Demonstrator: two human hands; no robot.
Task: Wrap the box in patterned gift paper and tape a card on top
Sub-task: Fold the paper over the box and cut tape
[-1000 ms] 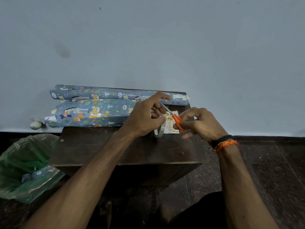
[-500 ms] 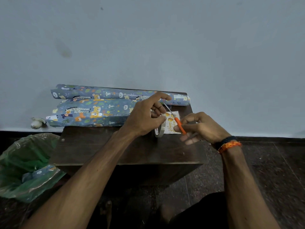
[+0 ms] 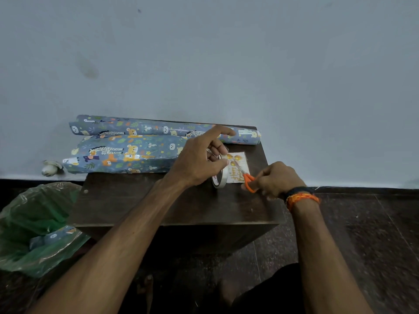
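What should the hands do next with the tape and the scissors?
Probably set the scissors down on the table. The left hand grips the tape roll, the right hand holds the scissors low beside the card, and the wrapped box waits.

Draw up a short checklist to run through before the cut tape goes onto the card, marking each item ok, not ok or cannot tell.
1. Tape roll steadied upright by the left hand: ok.
2. Scissors gripped in the right hand: ok.
3. Strip of tape cut free: cannot tell, too thin to see.
4. Card lying flat on the table: ok.
5. Card on top of the wrapped box: not ok, it lies beside it.
6. Paper roll out of the way behind the box: ok.
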